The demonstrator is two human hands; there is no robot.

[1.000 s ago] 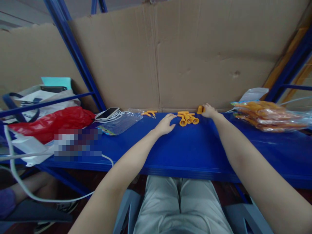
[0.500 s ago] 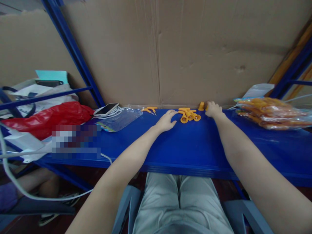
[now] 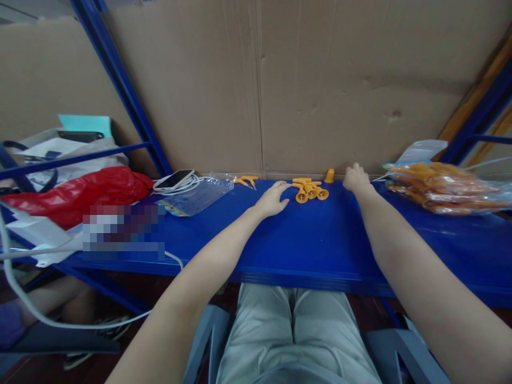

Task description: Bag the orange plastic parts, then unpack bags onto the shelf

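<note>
My left hand (image 3: 273,199) rests over the blue table with fingers apart, holding nothing, just left of a small group of orange plastic corkscrews (image 3: 306,191). Those lie side by side, their flared open ends facing me. To their right an orange cone-shaped cap (image 3: 329,176) stands upright near the cardboard. My right hand (image 3: 355,178) is right of that cap, at the back of the table, its fingers curled; whatever they hold, if anything, is hidden. Left of my left hand lie orange T-handles with metal screws (image 3: 247,181).
Plastic-wrapped orange pieces (image 3: 444,186) are stacked at the right. A clear bag (image 3: 196,197), a phone (image 3: 174,180) with white cable and a red bag (image 3: 88,189) lie leftward. Cardboard (image 3: 312,96) walls the back; blue posts (image 3: 120,88) flank the table.
My right hand has shifted a little to the right, away from the upright cap. The orange piece seen beside its fingers no longer shows. My left hand has stayed in place.
</note>
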